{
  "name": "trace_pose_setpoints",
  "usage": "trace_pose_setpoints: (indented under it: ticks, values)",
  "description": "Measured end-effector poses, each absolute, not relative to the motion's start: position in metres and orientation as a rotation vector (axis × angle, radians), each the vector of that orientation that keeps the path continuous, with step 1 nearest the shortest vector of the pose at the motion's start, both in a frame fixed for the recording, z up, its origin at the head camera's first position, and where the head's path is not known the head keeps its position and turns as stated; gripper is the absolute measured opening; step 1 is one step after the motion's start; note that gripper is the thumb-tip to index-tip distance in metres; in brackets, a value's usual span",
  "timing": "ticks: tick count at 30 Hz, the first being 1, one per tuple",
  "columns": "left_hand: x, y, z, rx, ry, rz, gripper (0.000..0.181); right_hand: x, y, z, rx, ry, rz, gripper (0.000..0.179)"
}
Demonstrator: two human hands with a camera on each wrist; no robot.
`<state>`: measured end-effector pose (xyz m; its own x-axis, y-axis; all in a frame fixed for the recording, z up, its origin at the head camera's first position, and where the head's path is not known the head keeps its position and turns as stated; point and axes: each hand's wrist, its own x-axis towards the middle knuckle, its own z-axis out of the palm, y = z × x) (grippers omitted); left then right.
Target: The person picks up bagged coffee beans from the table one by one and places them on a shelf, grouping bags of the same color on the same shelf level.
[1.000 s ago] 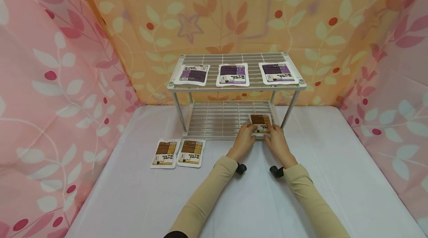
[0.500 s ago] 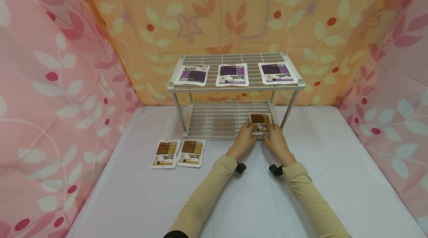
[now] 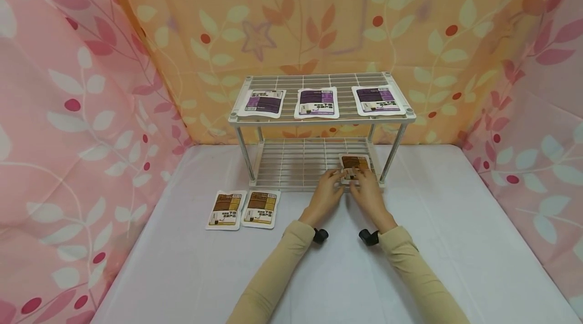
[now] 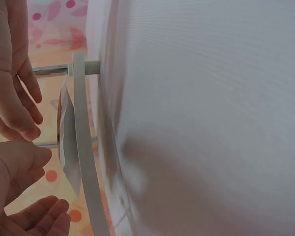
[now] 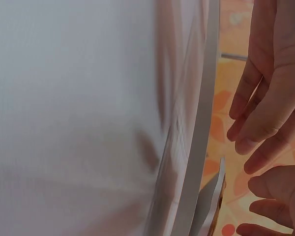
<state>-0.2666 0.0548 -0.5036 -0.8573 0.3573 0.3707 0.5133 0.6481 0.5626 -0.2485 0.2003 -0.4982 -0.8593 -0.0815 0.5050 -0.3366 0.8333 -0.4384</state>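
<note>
A flat brown-and-yellow pouch (image 3: 355, 162) lies at the right end of the lower tier of a white wire rack (image 3: 291, 174). My left hand (image 3: 325, 195) is at its left front corner and my right hand (image 3: 366, 192) in front of it, partly covering its printed face. In the left wrist view the pouch (image 4: 69, 142) shows edge-on behind the rack's front rim. Fingers of my left hand (image 4: 19, 182) and right hand (image 4: 12, 83) are loosely bent beside it, gripping nothing. The right wrist view shows a gap between the pouch (image 5: 209, 206) and both hands.
Two more brown-and-yellow pouches, a left one (image 3: 225, 210) and a right one (image 3: 261, 209), lie on the white tablecloth (image 3: 182, 273) left of the rack. Purple pouches, left (image 3: 263, 103), middle (image 3: 317, 102) and right (image 3: 378, 100), lie on the top tier. Metal posts (image 3: 393, 152) carry it.
Both hands have let go of the brown-and-yellow pouch and drawn slightly back towards the body. The pouch stays in place on the lower tier.
</note>
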Motion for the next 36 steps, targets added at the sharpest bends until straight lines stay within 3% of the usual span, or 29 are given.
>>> trace_pose_setpoints:
  ticks: [36]
  values:
    - [-0.240,-0.043,-0.513,-0.602,-2.697,-0.950,0.035,-0.235,0.125,-0.517,0.403,-2.492,1.220,0.028]
